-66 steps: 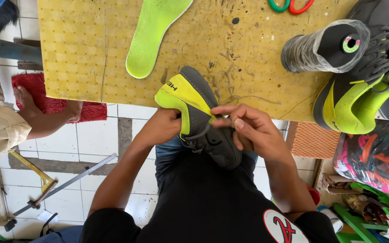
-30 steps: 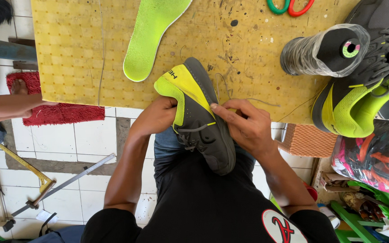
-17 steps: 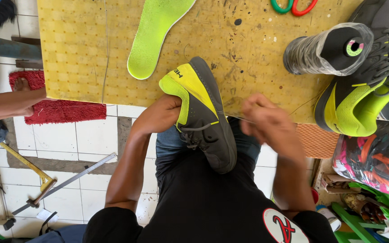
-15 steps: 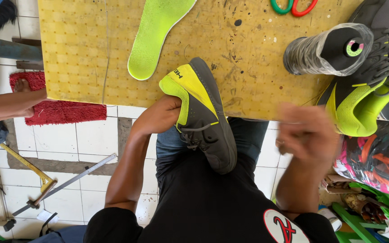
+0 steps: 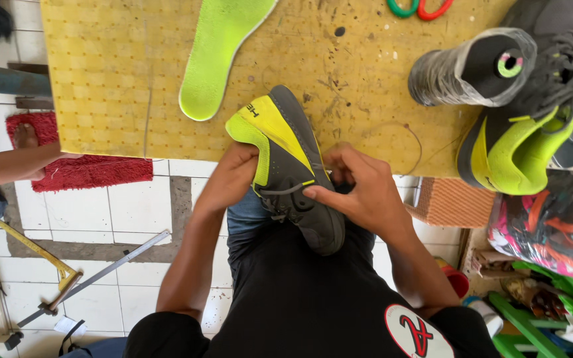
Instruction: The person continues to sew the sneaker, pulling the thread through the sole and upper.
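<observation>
A grey and neon-yellow shoe [image 5: 293,166] rests tilted against the front edge of the yellow perforated table [image 5: 101,79], its heel on my lap. My left hand [image 5: 233,176] grips its yellow left side. My right hand [image 5: 359,189] is closed against its right side, with the fingertips pressed on the grey upper near the laces. A thin thread [image 5: 414,136] arcs over the table from that hand. A neon-green insole [image 5: 223,53] lies on the table beyond the shoe.
A large cone of grey thread [image 5: 472,69] and a matching shoe [image 5: 525,132] sit at the table's right, with scissor handles [image 5: 419,8] at the far edge. Another person's leg [image 5: 8,166] crosses a red mat [image 5: 87,169] at the left. A hammer [image 5: 41,265] lies on the tiled floor.
Half a second ago my right hand swung out to the right, away from the shoe. It is now back against the shoe's side. The left hand has kept its hold.
</observation>
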